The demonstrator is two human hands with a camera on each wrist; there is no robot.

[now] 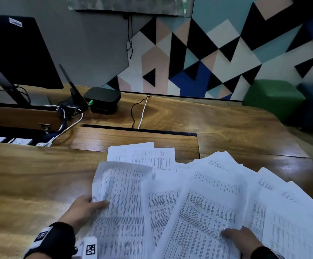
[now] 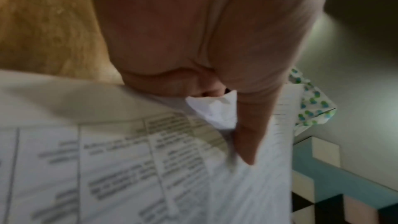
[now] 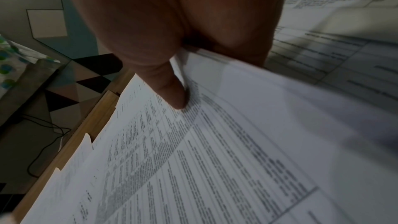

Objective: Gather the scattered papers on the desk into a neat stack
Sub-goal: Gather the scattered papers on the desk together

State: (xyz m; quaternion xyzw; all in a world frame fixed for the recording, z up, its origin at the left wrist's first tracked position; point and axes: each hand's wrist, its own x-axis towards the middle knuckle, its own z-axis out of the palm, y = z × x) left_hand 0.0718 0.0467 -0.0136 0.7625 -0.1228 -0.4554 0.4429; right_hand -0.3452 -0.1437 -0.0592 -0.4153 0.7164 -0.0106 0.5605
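Several white printed sheets [image 1: 198, 199] lie fanned out and overlapping on the near part of the wooden desk [image 1: 30, 174]. My left hand [image 1: 90, 204] pinches the left edge of the leftmost sheet [image 1: 122, 199], thumb on top; the left wrist view shows that sheet [image 2: 129, 168] bent up under the thumb [image 2: 247, 142]. My right hand [image 1: 240, 238] grips the lower edge of a middle sheet [image 1: 204, 217], thumb on top and fingers beneath. The right wrist view shows the thumb [image 3: 172, 91] pressing on that printed sheet [image 3: 215, 159].
A desk cable hatch [image 1: 137, 141] lies just behind the papers. Further back stand a black box [image 1: 102, 100], cables [image 1: 140, 113], a monitor [image 1: 15, 53] and power sockets [image 1: 11, 141] at left. A green stool [image 1: 273, 98] stands beyond the desk's right edge.
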